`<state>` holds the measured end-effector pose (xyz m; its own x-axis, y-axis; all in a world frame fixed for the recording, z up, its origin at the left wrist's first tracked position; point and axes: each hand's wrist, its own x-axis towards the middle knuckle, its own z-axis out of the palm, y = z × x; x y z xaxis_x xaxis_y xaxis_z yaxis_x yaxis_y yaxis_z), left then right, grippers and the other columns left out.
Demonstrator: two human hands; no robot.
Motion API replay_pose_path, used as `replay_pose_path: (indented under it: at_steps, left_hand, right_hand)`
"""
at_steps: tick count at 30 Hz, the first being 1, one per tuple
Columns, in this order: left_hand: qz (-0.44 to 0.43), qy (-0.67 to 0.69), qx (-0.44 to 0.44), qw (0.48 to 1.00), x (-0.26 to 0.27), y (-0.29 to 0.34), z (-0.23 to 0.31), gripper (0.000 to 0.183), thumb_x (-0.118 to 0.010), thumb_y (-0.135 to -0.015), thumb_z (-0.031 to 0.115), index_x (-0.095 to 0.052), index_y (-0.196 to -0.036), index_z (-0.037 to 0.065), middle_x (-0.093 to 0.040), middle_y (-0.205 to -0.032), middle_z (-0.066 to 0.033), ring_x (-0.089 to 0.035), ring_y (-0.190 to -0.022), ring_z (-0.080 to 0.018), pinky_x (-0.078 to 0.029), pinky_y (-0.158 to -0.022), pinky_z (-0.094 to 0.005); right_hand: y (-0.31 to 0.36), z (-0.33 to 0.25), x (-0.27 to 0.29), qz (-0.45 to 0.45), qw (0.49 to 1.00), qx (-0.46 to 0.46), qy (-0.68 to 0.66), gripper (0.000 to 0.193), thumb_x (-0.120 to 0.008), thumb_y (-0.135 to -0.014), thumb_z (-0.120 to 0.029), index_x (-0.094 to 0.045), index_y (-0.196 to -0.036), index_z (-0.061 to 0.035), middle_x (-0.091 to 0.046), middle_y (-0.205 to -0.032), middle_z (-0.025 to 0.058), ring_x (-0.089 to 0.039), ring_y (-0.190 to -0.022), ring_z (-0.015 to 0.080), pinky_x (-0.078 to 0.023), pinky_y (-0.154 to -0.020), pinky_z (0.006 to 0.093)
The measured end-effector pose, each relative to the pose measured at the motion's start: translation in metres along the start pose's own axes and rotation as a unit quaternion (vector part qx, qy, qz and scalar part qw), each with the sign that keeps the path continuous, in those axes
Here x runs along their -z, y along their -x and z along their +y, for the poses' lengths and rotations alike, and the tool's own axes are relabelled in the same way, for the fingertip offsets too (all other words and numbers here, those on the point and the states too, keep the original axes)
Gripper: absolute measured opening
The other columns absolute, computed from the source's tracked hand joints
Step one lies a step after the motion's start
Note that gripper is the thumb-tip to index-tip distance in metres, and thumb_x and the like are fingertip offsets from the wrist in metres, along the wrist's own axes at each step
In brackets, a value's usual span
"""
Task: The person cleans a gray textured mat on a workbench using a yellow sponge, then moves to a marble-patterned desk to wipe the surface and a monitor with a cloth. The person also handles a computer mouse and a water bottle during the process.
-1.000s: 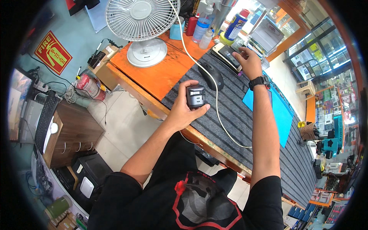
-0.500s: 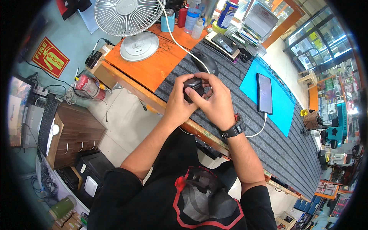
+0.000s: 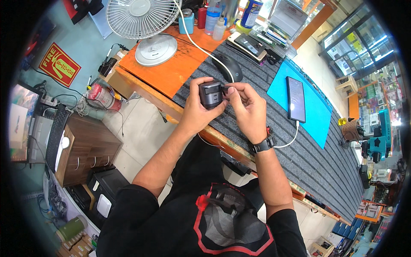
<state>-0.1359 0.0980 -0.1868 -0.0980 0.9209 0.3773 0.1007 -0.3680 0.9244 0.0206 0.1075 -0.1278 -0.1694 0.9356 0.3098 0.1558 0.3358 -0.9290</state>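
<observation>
My left hand holds a small black box-shaped charger over the grey ribbed mat. My right hand, with a black watch on its wrist, pinches a white cable's plug at the charger's right side. The white cable runs back past the black mouse toward the fan. A black phone lies on the blue mat, with another white cable in its near end.
A white desk fan stands on the orange desk top. Bottles, a phone and a clear box sit at the back. A wooden cabinet and a red extinguisher stand on the floor to the left.
My right hand came back from the phones at the far edge and joined my left hand at the charger. A black phone now lies on the blue mat.
</observation>
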Motion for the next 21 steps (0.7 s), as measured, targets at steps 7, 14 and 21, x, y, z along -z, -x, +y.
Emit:
replay_pose_path:
  at_steps: [7,14,21]
  left_hand:
    - [-0.018,0.021,0.009,1.000,0.003,-0.002,-0.005,0.070,-0.086,-0.078,0.012,-0.043,-0.133,0.008,-0.059,-0.118,-0.0127,-0.062,-0.108,-0.0227,-0.053,-0.092,-0.0379]
    - [-0.019,0.034,0.022,0.999,0.004,-0.001,-0.002,0.068,-0.085,-0.080,0.012,-0.043,-0.134,0.008,-0.055,-0.120,-0.0116,-0.059,-0.109,-0.0207,-0.052,-0.092,-0.0363]
    - [-0.020,0.059,0.035,0.997,0.005,-0.002,-0.004,0.069,-0.085,-0.080,0.010,-0.042,-0.135,0.008,-0.054,-0.121,-0.0108,-0.058,-0.110,-0.0194,-0.052,-0.092,-0.0347]
  right_hand:
    - [-0.005,0.013,0.007,-0.031,0.981,-0.097,-0.165,0.023,-0.062,-0.104,-0.018,-0.066,-0.113,0.0028,-0.074,-0.104,0.0097,-0.071,-0.093,0.0143,-0.056,-0.077,0.0272]
    - [-0.007,0.013,0.010,-0.036,0.968,-0.129,-0.212,0.027,-0.057,-0.106,-0.021,-0.063,-0.118,0.0026,-0.073,-0.106,0.0140,-0.072,-0.098,0.0198,-0.058,-0.081,0.0307]
    - [-0.007,0.006,0.011,-0.038,0.967,-0.128,-0.219,0.028,-0.055,-0.107,-0.022,-0.062,-0.121,0.0021,-0.073,-0.109,0.0166,-0.072,-0.101,0.0216,-0.058,-0.084,0.0317]
